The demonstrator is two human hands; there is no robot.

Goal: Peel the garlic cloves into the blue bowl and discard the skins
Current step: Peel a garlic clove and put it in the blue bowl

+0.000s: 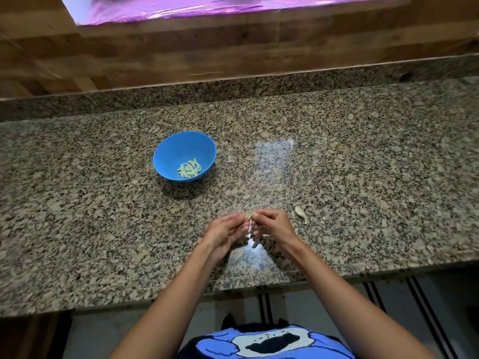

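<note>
Head view: a clove [248,216] sits pinched between the fingertips of both hands, held just above the counter [363,151] near its front edge. The left hand [224,231] curls its fingers round the clove from one side, probably to steady it. The right hand [274,224] nips the other end with thumb and forefinger, likely to pull the peel away. A pale strip of skin [250,230] hangs down between them, so scraps should fall on the stone and not in the food. The bowl [168,149] stands well apart to the left and further back, within reach, with peeled cloves [189,170] heaped in it. A papery piece [301,213] lies just right of the right hand; clove or husk, I cannot tell.
</note>
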